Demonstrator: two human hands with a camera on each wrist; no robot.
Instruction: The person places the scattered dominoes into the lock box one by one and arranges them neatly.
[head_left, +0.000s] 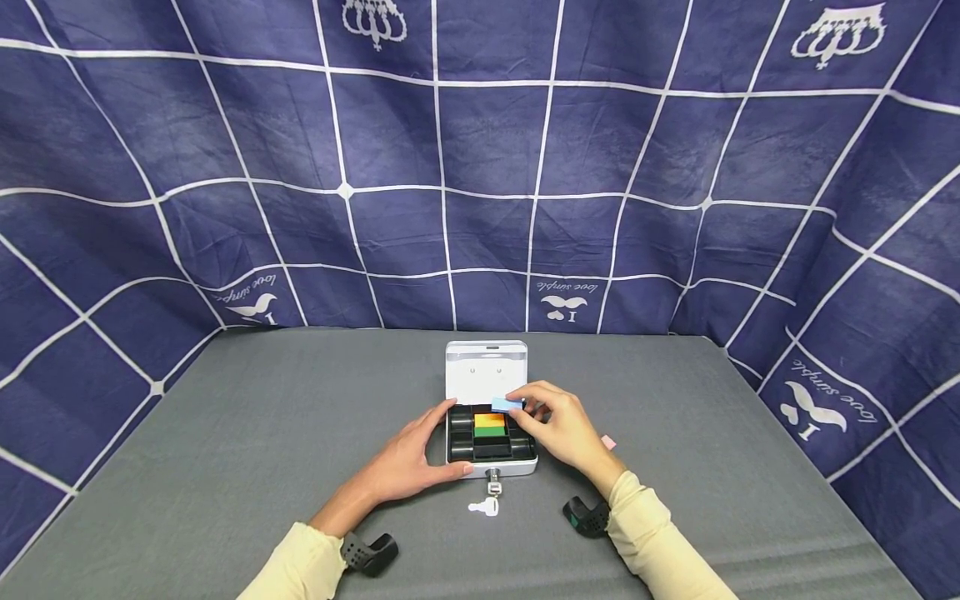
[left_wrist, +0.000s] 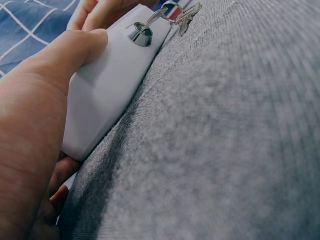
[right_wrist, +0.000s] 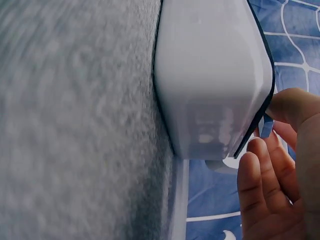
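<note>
A white metal cash box (head_left: pixel 491 469) stands with its lid (head_left: pixel 486 379) raised, a black compartment tray (head_left: pixel 461 447) inside. My left hand (head_left: pixel 405 454) holds the box's left side, thumb on the front wall and fingers spread toward the back. Between thumb and fingers, my right hand (head_left: pixel 558 421) pinches a small light-blue rectangular block (head_left: pixel 506 405) over the tray's back part. An orange block (head_left: pixel 489 420) and a green block (head_left: pixel 490 432) lie together in the middle of the tray. In the left wrist view, a key sits in the front lock (left_wrist: pixel 140 35).
A second key (head_left: pixel 486 506) hangs by a ring in front of the box. A pink piece (head_left: pixel 608 442) lies on the grey cloth-covered table (head_left: pixel 337 375), partly behind my right wrist. A blue checked curtain (head_left: pixel 487 225) borders the table at the back and sides.
</note>
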